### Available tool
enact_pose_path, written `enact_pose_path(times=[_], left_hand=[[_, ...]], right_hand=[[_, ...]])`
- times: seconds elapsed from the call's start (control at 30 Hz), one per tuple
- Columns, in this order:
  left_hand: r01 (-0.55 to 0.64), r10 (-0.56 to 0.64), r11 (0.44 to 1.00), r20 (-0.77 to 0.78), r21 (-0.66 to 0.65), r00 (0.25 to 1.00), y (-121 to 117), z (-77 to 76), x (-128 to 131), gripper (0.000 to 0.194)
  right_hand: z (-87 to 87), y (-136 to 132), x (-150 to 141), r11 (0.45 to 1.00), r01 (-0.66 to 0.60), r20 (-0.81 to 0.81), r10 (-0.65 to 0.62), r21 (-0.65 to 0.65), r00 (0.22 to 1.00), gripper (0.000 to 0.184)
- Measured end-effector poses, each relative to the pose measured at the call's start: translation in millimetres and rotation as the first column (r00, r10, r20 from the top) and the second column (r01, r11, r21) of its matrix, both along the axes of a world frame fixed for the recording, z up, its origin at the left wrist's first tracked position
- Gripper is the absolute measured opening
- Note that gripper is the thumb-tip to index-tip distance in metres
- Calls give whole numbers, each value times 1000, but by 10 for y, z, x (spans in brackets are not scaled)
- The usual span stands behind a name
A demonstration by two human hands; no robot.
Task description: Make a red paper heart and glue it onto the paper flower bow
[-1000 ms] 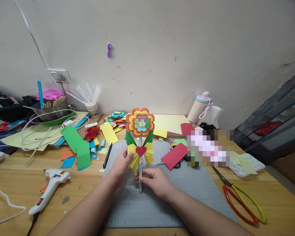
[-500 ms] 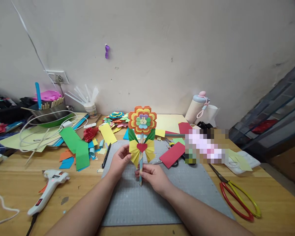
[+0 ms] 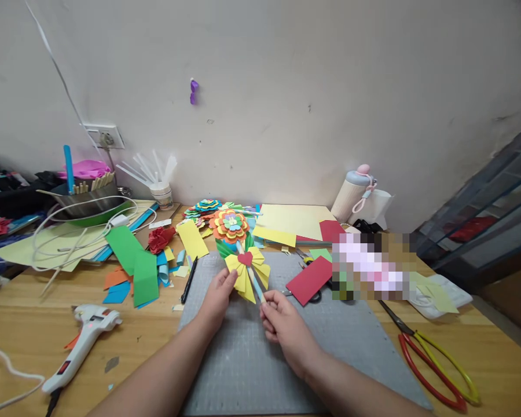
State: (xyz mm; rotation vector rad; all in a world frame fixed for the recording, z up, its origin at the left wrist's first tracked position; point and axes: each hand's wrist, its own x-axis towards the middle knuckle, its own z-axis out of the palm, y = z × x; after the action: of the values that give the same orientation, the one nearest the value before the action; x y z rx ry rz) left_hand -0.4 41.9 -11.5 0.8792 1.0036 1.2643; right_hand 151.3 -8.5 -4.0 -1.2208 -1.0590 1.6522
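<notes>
A paper flower with layered orange, yellow and green petals leans away from me, tilted to the left. Its stem carries green leaves and a pleated yellow paper bow with a red heart at the centre. My right hand pinches the lower end of the pale blue stem. With closed fingers, my left hand grips the left edge of the yellow bow. Both hands are above the grey cutting mat.
On the left lie a white glue gun and green paper strips. To the right are a red paper piece and red-and-yellow-handled scissors. More paper flowers, a cup of white sticks and a bottle stand behind.
The paper flower has gone from upright to tilted, its head moving left and down. My right hand has shifted right with the stem's lower end. The camera view has shifted slightly.
</notes>
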Motion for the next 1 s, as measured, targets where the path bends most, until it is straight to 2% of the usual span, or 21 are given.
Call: enact_pose_path(times=[0.1,0.17,0.3,0.37,0.47,0.6,0.7,0.8,1.0], left_hand=[[-23,24,1000,38,-15,999,18,-40,0,52],[-40,41,999,41,-31,998,39,-66,-5,54],[-50,51,998,10,-48,999,64,-81,6,51],[-43,42,998,-12,-49,999,61,-74,25,50],[-26,24,998,-44,-49,999,51,-58,53,47],[-7,4,999,-73,-48,997,48,-49,68,48],[8,-12,999,-90,-42,996,49,-67,68,52],[21,-25,999,-103,-38,994,43,-92,65,52],[37,-42,998,-113,-48,993,44,-85,41,52]], right_hand=[[143,174,62,999,4,74,-8,53,997,29],[252,428,119,993,-10,150,-8,115,989,25],[438,1192,174,951,-12,334,-97,310,938,14],[496,1598,138,922,-55,418,-119,383,901,11],[535,2119,9,895,-155,542,-110,418,833,22],[536,2624,-195,889,-246,686,-99,386,721,30],[545,2883,-281,880,-307,772,-98,361,628,30],[584,3025,-274,856,-353,833,-147,378,533,29],[700,2989,48,776,-320,830,-441,543,341,33]])
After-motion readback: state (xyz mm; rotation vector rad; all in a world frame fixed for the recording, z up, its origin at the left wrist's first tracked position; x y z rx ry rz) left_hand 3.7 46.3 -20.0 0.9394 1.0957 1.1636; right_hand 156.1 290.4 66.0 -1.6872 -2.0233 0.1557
